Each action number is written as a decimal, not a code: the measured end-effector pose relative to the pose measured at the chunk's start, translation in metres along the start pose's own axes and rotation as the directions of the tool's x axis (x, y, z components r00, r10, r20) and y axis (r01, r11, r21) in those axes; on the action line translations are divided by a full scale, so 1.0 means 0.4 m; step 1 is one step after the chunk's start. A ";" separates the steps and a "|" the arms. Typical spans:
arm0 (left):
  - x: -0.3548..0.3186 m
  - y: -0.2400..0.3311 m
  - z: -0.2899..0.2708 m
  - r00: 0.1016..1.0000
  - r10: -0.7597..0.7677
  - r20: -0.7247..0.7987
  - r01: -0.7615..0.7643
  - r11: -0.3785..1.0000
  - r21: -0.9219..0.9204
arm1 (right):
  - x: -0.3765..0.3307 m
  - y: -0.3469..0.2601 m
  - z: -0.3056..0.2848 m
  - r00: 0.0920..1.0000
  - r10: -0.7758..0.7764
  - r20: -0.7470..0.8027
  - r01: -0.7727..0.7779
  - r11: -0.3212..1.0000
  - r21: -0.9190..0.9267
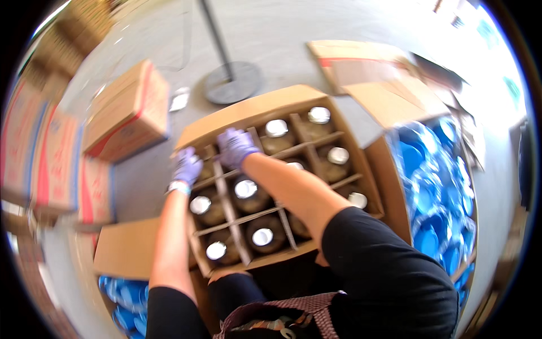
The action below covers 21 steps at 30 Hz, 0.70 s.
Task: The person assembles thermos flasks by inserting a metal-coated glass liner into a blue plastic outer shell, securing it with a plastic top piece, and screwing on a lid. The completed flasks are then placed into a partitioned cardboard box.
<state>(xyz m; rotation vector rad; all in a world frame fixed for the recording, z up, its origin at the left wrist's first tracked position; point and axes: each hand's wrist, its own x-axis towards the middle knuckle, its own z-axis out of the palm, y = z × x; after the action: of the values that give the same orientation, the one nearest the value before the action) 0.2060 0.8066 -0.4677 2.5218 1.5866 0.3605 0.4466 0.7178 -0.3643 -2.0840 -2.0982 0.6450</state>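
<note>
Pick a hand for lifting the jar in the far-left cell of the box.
Left, probably. The left hand sits over that corner of the box; the right hand rests one cell across on the divider.

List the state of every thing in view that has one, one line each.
Divided carton: flaps open, on the floor.
Jars: upright in the cells, shiny lids on.
Left hand: gloved, fingers on the divider.
Right hand: gloved, fingers curled at the divider.
Brown box: closed.
Blue lids carton: open, full.

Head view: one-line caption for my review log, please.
Both gloved hands, left hand and right hand, reach into a divided cardboard box of silver-lidded jars, flanked by boxes of blue lids.
</note>
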 end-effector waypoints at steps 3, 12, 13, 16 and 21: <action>0.060 0.009 0.031 0.975 -0.040 0.217 0.011 0.991 0.136 | -0.038 0.096 0.044 0.926 -0.198 -0.321 0.243 0.964 0.105; -0.060 0.084 0.018 0.992 0.040 -0.121 -0.043 0.999 -0.022 | -0.428 0.199 0.024 0.873 -0.186 -0.451 0.388 0.824 0.413; -0.093 0.115 0.012 0.979 0.020 -0.202 -0.025 0.999 -0.021 | -0.476 0.208 -0.015 0.862 -0.154 -0.483 0.373 0.838 0.398; -0.182 0.222 0.000 0.936 0.054 -0.347 -0.100 0.988 -0.116 | -0.650 0.249 -0.121 0.894 -0.123 -0.432 0.329 0.834 0.444; -0.320 0.310 -0.107 0.906 0.192 -0.378 -0.250 0.962 -0.109 | -0.832 0.277 0.000 0.825 -0.212 -0.524 0.442 0.820 0.364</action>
<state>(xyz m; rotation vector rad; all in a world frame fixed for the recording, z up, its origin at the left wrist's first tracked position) 0.2484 0.6370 -0.4125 2.6267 1.3065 0.9941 0.5655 0.3891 -0.3348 -1.3757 -1.7429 0.4791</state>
